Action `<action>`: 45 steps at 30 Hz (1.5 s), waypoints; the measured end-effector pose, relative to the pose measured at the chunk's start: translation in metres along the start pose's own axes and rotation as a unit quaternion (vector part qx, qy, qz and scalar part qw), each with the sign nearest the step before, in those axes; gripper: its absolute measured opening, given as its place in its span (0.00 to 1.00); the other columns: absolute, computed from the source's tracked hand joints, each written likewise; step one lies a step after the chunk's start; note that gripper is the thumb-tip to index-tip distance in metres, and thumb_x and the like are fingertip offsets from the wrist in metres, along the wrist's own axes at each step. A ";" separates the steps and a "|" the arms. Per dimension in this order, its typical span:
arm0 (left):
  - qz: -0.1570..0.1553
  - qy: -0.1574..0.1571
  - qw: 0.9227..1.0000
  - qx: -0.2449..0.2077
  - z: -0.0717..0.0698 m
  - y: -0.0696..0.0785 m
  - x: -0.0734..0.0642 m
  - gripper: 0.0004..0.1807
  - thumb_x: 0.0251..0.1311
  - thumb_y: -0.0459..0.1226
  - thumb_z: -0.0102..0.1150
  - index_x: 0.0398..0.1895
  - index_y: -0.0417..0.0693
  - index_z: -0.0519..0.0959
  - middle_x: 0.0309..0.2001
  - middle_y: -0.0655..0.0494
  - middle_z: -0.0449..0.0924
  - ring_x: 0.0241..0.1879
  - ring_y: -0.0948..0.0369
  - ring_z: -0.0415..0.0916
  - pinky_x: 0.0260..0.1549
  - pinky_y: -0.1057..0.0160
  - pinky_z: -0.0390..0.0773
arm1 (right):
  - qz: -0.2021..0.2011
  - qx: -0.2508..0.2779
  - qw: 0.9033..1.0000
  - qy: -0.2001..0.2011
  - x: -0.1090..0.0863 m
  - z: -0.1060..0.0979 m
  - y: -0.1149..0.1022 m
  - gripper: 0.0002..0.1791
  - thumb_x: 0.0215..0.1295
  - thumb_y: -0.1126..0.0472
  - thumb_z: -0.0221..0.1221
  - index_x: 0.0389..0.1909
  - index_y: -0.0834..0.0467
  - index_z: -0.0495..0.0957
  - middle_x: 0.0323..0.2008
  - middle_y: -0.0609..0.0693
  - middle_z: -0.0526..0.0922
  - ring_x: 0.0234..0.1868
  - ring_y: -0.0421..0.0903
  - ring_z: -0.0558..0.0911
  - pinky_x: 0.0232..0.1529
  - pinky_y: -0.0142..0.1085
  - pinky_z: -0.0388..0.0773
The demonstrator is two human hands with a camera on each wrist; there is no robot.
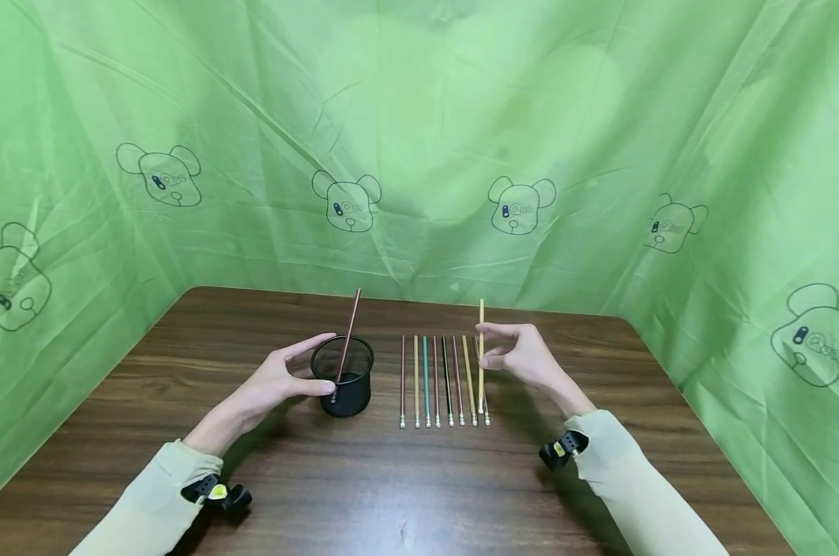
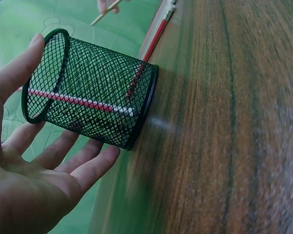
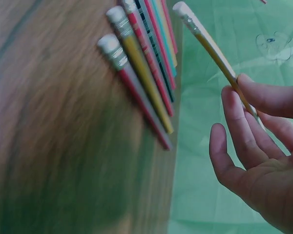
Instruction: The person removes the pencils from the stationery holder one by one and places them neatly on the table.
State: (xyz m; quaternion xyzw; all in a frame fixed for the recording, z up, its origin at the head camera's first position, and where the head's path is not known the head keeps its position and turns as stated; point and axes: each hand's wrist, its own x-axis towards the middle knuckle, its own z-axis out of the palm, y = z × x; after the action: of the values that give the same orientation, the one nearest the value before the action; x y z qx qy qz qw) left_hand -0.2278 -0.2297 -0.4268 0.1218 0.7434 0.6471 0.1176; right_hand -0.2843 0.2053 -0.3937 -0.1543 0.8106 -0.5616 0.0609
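My left hand (image 1: 270, 382) grips a black mesh pencil cup (image 1: 353, 398), thumb at the rim and fingers along the side. The cup stands upright on the table, and one dark red pencil (image 1: 351, 328) leans in it, eraser end down. In the left wrist view that pencil (image 2: 88, 102) shows through the mesh. My right hand (image 1: 527, 355) pinches a yellow pencil (image 1: 481, 315) between thumb and fingers, its white eraser (image 3: 181, 9) end downward. The yellow pencil is raised over the right end of a row of several pencils (image 1: 426, 378).
The row lies side by side on the wooden table (image 1: 405, 486), eraser ends toward me, in red, yellow, teal and dark colours. A green curtain (image 1: 433, 255) with bear outlines hangs behind the table and along both sides.
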 end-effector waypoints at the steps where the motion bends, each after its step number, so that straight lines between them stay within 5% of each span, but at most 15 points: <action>1: 0.000 0.000 1.000 0.000 0.000 0.000 0.000 0.47 0.60 0.37 0.78 0.82 0.56 0.65 0.74 0.44 0.70 0.70 0.43 0.70 0.59 0.61 0.72 | 0.003 -0.002 1.000 -0.002 -0.002 -0.003 0.002 0.37 0.55 0.82 0.69 0.69 0.69 0.75 0.63 0.72 0.78 0.47 0.62 0.89 0.46 0.42 0.86; 7: -0.001 -0.003 1.000 -0.003 0.000 0.001 0.001 0.47 0.60 0.36 0.77 0.82 0.55 0.65 0.74 0.44 0.69 0.71 0.42 0.69 0.60 0.61 0.71 | 0.030 -0.014 0.999 -0.001 -0.010 -0.014 0.013 0.36 0.55 0.83 0.68 0.68 0.71 0.74 0.59 0.76 0.78 0.43 0.58 0.90 0.46 0.41 0.86; 20: 0.001 -0.004 1.000 -0.005 -0.001 0.000 0.001 0.47 0.61 0.36 0.77 0.82 0.55 0.65 0.73 0.43 0.72 0.70 0.44 0.71 0.58 0.63 0.73 | 0.063 -0.113 0.992 -0.001 -0.007 -0.020 0.035 0.35 0.52 0.75 0.75 0.65 0.69 0.80 0.59 0.68 0.83 0.43 0.47 0.87 0.39 0.33 0.81; 24: 0.002 -0.003 1.000 -0.005 -0.001 0.000 0.000 0.47 0.61 0.36 0.77 0.82 0.55 0.65 0.73 0.43 0.71 0.70 0.43 0.70 0.58 0.63 0.73 | 0.074 -0.127 0.989 -0.006 -0.002 -0.020 0.039 0.34 0.52 0.74 0.75 0.64 0.68 0.80 0.58 0.66 0.84 0.33 0.43 0.84 0.35 0.36 0.81; 28: 0.005 -0.003 1.000 -0.004 0.000 -0.001 0.000 0.47 0.61 0.36 0.77 0.82 0.54 0.64 0.73 0.42 0.71 0.70 0.43 0.71 0.58 0.63 0.73 | 0.091 -0.121 0.988 -0.022 0.002 -0.019 0.041 0.34 0.53 0.75 0.74 0.64 0.69 0.80 0.56 0.67 0.84 0.24 0.43 0.80 0.30 0.38 0.82; 45: 0.007 -0.002 1.000 -0.005 0.000 -0.001 0.000 0.46 0.60 0.36 0.77 0.81 0.55 0.66 0.70 0.41 0.74 0.69 0.44 0.72 0.58 0.64 0.73 | 0.135 -0.102 0.985 -0.035 0.009 -0.012 0.039 0.32 0.57 0.76 0.73 0.66 0.66 0.79 0.60 0.66 0.81 0.29 0.51 0.88 0.25 0.44 0.85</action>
State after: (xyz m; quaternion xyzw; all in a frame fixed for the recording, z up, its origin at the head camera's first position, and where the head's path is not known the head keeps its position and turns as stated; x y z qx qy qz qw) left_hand -0.2281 -0.2298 -0.4282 0.1275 0.7393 0.6511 0.1154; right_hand -0.3030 0.2260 -0.4252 -0.0687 0.8743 -0.4571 0.1484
